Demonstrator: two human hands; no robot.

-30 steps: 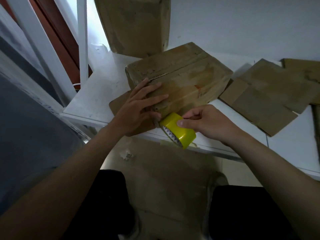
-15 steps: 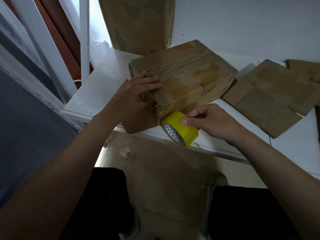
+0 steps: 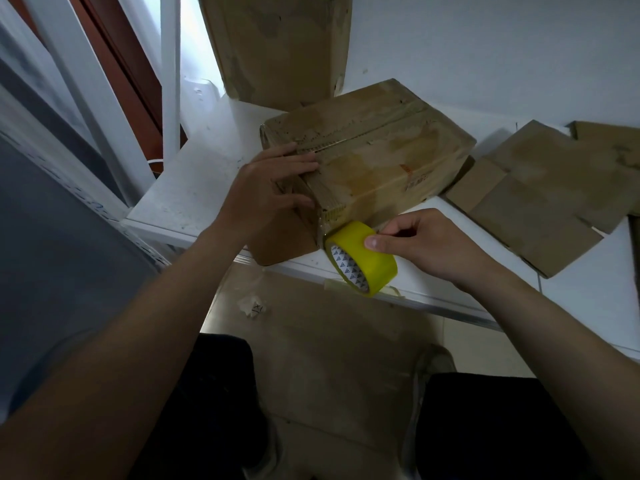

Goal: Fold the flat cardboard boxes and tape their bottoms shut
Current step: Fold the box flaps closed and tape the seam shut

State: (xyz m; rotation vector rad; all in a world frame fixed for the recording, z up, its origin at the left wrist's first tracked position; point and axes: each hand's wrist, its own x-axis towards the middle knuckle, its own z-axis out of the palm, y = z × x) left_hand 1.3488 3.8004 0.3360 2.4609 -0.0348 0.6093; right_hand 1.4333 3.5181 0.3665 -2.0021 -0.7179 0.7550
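**Box taping, tabletop: items in view**

1. Box (image 3: 363, 157): brown, folded up, closed. It is lying on its broad side on the white table (image 3: 194, 188), slanting from near left to far right. Its near end is reaching the table's near edge. A seam is running along its top face. Clear, shiny tape is showing on the near end face.

2. Left hand (image 3: 266, 192): it is pressing on the box's near left end. The fingers are spread and nearly straight, lying across the top edge and the end face. They are not wrapping round anything.

3. Right hand (image 3: 426, 244): it is pinching the tape roll (image 3: 360, 261), with the thumb lying on the roll's outer band and the other fingers curling behind it.

4. Tape roll: yellow, with a white core printed in small triangles. It is touching the bottom of the box's near end and hanging past the table's near edge, over the floor.

5. Flat boxes (image 3: 554, 202): they are lying overlapped on the table, right of the box and just beside it.

6. Tall box (image 3: 277, 46): it is standing upright at the far side of the table, behind the box.

7. Post (image 3: 170, 74): white, standing at the table's left side.

8. Paper scrap (image 3: 252, 306): crumpled and white, it is lying on the floor under the table's near edge.
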